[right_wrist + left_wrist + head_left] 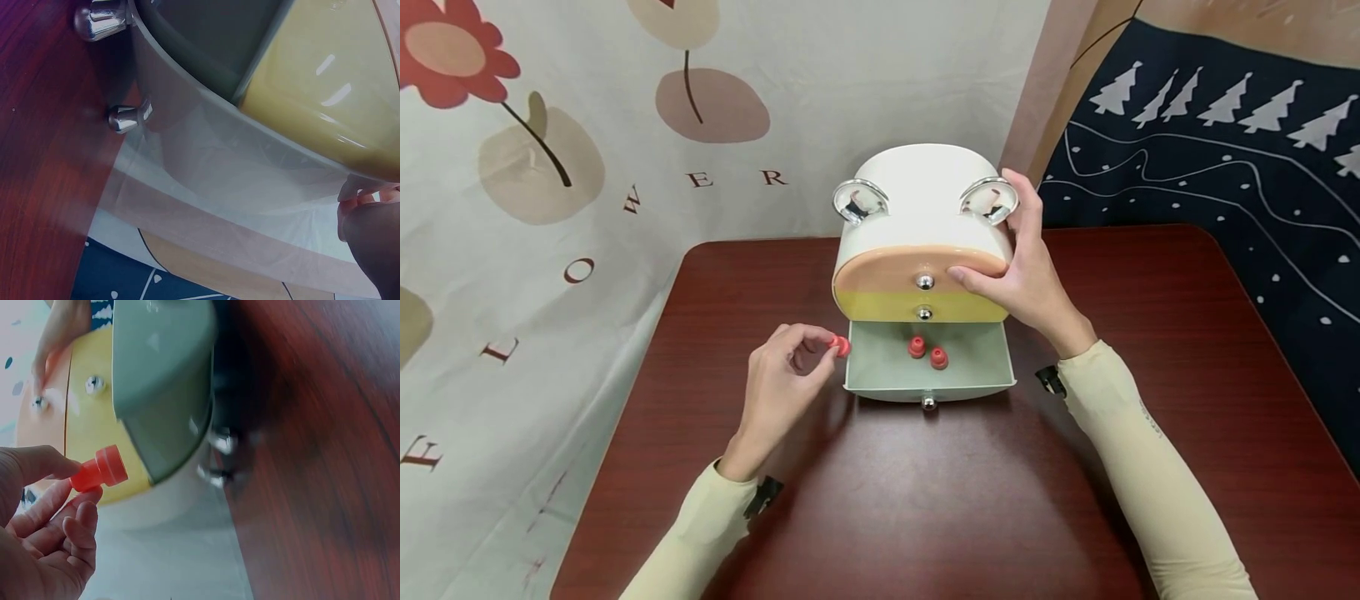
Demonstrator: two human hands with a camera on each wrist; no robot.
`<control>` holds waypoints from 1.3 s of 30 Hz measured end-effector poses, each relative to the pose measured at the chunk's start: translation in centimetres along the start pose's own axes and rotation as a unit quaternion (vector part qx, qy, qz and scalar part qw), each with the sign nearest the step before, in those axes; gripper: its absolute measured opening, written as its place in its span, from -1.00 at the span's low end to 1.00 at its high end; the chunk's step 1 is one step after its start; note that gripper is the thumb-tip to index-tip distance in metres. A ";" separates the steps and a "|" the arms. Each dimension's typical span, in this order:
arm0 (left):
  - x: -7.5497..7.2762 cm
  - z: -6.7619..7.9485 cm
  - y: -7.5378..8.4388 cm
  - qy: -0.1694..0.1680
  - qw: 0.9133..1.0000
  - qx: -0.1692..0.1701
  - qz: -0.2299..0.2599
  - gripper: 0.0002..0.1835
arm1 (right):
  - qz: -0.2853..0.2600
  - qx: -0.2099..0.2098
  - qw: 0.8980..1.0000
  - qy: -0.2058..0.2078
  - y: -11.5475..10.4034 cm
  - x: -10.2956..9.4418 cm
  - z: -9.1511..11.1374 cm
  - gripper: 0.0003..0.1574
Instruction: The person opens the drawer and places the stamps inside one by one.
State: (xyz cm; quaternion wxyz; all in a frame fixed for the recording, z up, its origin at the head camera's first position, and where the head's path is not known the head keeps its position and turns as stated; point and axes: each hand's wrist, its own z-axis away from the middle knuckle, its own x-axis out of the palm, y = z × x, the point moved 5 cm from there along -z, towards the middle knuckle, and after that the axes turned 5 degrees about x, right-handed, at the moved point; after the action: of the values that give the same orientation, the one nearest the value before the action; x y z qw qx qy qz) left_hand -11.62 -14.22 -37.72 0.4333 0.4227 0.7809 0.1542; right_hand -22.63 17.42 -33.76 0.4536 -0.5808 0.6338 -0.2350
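A white alarm-clock-shaped drawer box [928, 187] stands on the table, its lowest green drawer [880, 367] pulled out. Two small red plastic pieces [938, 358] lie inside that drawer. Just left of the drawer's side, my left hand [784, 371] pinches another small red plastic piece [105, 469], stepped like a peg, between thumb and fingers. My right hand [1037, 279] grips the box's upper right side, thumb lying on the orange top drawer [880, 271]. In the right wrist view, only part of the right hand [378, 225] shows at the edge.
The yellow middle drawer [872, 305] is closed. Round silver knobs [928, 403] sit on the drawer fronts, and two silver bell shapes [861, 201] top the box. The dark red table [880, 492] meets a printed cloth [625, 292] behind.
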 end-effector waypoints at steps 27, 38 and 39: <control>10.0 -1.8 2.3 -0.230 0.972 -0.013 -0.039 -0.89 | -0.014 0.006 1.000 -0.002 -3.4 0.3 0.3 0.40; 11.8 -2.6 2.3 -0.278 0.959 -0.030 -0.048 -0.84 | -0.024 0.003 1.000 -0.004 -3.2 0.2 0.2 0.39; 11.8 -2.7 2.3 -0.281 0.958 -0.032 -0.048 -0.84 | -0.024 0.002 1.000 -0.003 -3.2 0.2 0.2 0.39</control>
State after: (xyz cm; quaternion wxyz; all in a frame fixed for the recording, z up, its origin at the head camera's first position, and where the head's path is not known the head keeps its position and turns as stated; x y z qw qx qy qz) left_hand -15.71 -3.12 -41.24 0.6550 0.3971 0.6420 0.0329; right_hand -20.74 16.59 -31.24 0.4509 -0.5957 0.6178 -0.2452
